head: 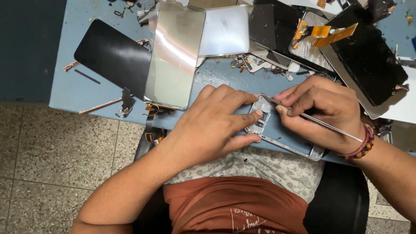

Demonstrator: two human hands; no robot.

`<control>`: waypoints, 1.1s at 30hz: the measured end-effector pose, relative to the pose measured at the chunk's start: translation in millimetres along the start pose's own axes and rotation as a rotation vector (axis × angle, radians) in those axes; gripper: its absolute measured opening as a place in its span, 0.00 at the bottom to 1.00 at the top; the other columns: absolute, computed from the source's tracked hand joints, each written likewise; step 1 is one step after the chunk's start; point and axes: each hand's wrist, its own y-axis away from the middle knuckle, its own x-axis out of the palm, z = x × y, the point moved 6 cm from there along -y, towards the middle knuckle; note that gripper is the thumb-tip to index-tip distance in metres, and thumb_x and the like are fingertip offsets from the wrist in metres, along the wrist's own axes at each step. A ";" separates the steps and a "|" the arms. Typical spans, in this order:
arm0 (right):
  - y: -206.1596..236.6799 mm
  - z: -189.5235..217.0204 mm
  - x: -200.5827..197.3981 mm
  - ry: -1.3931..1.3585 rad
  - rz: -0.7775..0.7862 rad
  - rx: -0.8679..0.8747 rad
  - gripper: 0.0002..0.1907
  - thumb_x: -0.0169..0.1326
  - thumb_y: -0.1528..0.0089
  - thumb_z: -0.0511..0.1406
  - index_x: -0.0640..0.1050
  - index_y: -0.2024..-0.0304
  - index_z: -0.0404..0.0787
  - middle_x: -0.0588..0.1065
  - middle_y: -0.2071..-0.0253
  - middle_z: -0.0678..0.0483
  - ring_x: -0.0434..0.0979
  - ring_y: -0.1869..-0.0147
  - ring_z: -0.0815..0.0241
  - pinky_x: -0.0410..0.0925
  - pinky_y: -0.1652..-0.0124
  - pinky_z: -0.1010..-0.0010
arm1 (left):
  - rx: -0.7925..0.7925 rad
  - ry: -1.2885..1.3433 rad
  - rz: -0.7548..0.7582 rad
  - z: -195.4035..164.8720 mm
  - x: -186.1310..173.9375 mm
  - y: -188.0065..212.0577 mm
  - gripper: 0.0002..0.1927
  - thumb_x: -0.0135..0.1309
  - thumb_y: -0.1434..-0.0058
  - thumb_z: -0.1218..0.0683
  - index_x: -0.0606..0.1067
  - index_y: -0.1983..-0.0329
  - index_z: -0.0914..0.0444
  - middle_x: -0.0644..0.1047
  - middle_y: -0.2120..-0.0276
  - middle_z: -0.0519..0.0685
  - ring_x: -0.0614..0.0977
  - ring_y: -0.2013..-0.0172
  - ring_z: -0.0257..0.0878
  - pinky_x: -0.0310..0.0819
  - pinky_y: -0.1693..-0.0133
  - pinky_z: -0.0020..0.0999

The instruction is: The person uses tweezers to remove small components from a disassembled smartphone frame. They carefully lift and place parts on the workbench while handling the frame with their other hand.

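table: blue top, upper frame
upper left: black glass panel, shiny screen sheet
upper right: black screens, orange ribbon cables
front edge: phone frame
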 end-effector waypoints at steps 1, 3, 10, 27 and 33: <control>-0.1 0.6 -0.1 0.010 -0.002 -0.008 0.09 0.66 0.43 0.28 0.76 0.71 0.38 0.77 0.61 0.51 0.84 0.48 0.57 0.78 0.48 0.71 | 0.001 -0.002 -0.002 -0.4 -0.4 -0.3 0.22 0.64 0.41 0.43 0.82 0.49 0.60 0.77 0.45 0.49 0.74 0.47 0.45 0.66 0.46 0.40; 0.4 1.2 -1.0 0.018 -0.007 0.004 0.10 0.66 0.43 0.28 0.76 0.72 0.38 0.77 0.62 0.51 0.84 0.48 0.57 0.78 0.49 0.71 | -0.005 0.000 0.004 -1.1 -1.0 -1.4 0.22 0.64 0.41 0.43 0.82 0.49 0.60 0.77 0.45 0.49 0.74 0.47 0.45 0.66 0.47 0.40; 2.4 6.2 -9.1 0.009 -0.069 -0.003 0.11 0.65 0.41 0.26 0.74 0.72 0.39 0.75 0.63 0.52 0.85 0.49 0.57 0.77 0.54 0.75 | 0.003 -0.002 -0.005 -3.8 -2.9 -4.1 0.22 0.64 0.40 0.43 0.82 0.49 0.60 0.77 0.45 0.48 0.74 0.47 0.45 0.66 0.46 0.40; -9.4 8.6 4.0 0.091 -0.056 -0.038 0.12 0.67 0.43 0.27 0.74 0.73 0.38 0.76 0.64 0.50 0.84 0.50 0.55 0.77 0.54 0.72 | 0.005 0.009 -0.009 7.4 -7.5 -1.2 0.22 0.64 0.41 0.43 0.82 0.49 0.60 0.77 0.46 0.48 0.74 0.47 0.45 0.66 0.47 0.40; -12.1 8.7 3.7 0.061 -0.048 -0.022 0.12 0.66 0.43 0.27 0.74 0.73 0.38 0.76 0.63 0.51 0.85 0.49 0.55 0.77 0.52 0.71 | 0.015 0.007 -0.011 8.3 -10.4 0.3 0.23 0.64 0.41 0.43 0.82 0.48 0.60 0.77 0.45 0.48 0.74 0.47 0.45 0.66 0.48 0.40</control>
